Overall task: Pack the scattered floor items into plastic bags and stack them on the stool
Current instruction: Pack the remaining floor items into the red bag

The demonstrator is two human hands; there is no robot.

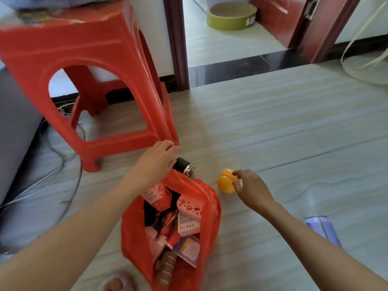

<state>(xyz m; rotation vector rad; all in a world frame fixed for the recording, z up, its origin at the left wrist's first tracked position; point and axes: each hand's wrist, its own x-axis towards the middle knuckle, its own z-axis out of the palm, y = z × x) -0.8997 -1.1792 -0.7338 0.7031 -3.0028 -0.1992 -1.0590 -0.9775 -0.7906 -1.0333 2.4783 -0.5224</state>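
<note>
Beside the near leg of the red plastic stool point(84, 66), on the pale floor point(273, 122), your red plastic bag point(207, 206) sits with its mouth open toward you, already holding small boxes, a purple packet and other bits. Your left hand point(156, 162) reaches over the bag's far rim, fingers loosely curved above a black cylindrical item point(185, 168) that lies just behind the bag; whether it grips rim or cylinder you cannot tell from this angle. Your right hand point(251, 186) has thumb and fingertips closing round a yellow ball-shaped toy point(226, 181), touching it, with the toy resting on the floor just right of the bag.

Judgement: left hand likely steadies the opening so the toy can drop straight in.

A purple-lidded container point(323, 227) lies well apart by your right forearm, unpacked. Room to your right is open floor. Leftward it is tight: stool leg close to the bag, loose cables point(63, 164) trailing near a grey sofa edge point(14, 122). Something already rests on the stool seat, blurred. A green round cat scratcher point(231, 17) sits beyond the doorway.
</note>
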